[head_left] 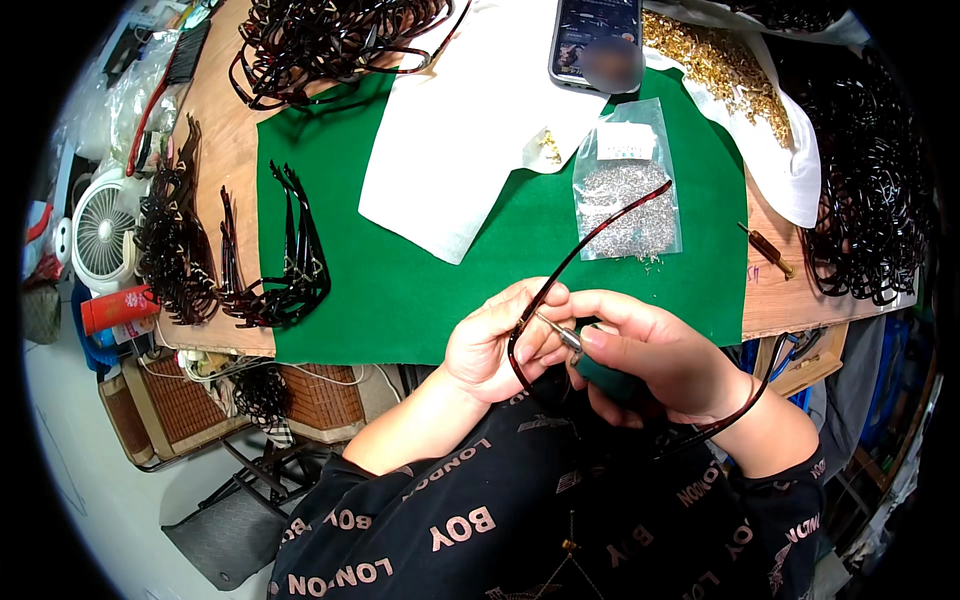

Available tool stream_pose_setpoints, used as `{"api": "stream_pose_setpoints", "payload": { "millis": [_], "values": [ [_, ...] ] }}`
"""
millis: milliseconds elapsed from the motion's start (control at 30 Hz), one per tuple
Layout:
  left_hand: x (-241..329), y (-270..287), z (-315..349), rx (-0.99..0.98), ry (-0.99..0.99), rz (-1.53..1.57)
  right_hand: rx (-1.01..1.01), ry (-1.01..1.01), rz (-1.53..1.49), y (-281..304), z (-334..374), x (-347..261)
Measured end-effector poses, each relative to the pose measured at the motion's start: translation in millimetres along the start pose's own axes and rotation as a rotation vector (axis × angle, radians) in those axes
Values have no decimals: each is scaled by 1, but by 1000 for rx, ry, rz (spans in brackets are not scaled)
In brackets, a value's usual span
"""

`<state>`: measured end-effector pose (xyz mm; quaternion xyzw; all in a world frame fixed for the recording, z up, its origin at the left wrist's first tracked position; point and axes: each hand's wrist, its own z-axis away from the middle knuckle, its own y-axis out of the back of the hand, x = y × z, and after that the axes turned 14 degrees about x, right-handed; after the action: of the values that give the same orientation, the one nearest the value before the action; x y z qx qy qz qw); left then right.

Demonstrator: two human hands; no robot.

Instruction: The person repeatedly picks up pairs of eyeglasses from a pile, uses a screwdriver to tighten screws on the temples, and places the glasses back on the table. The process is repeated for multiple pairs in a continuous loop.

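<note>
The left hand [492, 340] pinches a dark eyeglass frame [601, 229] between its fingers as the right hand [668, 358] grasps a screwdriver [571, 339] just beside them, where straight, light pressure should serve best.

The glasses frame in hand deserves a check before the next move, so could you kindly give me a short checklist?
1. Left hand holding the glasses frame: ok.
2. Right hand gripping the slim-tipped tool: ok.
3. Tool tip seated on the frame: cannot tell, too small.
4. Silvery parts all inside the clear bag: not ok, a few lie loose at its near edge.
5. Phone clear of the frame: ok.
</note>
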<state>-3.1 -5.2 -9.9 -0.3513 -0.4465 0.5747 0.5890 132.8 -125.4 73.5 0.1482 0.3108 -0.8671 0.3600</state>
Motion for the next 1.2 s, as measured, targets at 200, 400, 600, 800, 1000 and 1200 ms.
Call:
{"api": "stream_pose_setpoints", "payload": {
  "millis": [200,400,600,800,1000,1200],
  "values": [
    [1,-1,1,61,26,-6,3,79,105,-1,1,-2],
    [1,-5,3,96,38,-22,7,136,171,-1,1,0],
    [2,-6,-1,71,85,-21,11,-10,7,0,2,-2],
    [4,-3,6,129,109,-44,11,25,1,-3,1,4],
    [19,-32,23,-219,-119,-276,-274,236,-84,22,-4,9],
    [67,-112,129,410,-1215,-1884,-30,322,-38,41,-16,20]
  ]
}}
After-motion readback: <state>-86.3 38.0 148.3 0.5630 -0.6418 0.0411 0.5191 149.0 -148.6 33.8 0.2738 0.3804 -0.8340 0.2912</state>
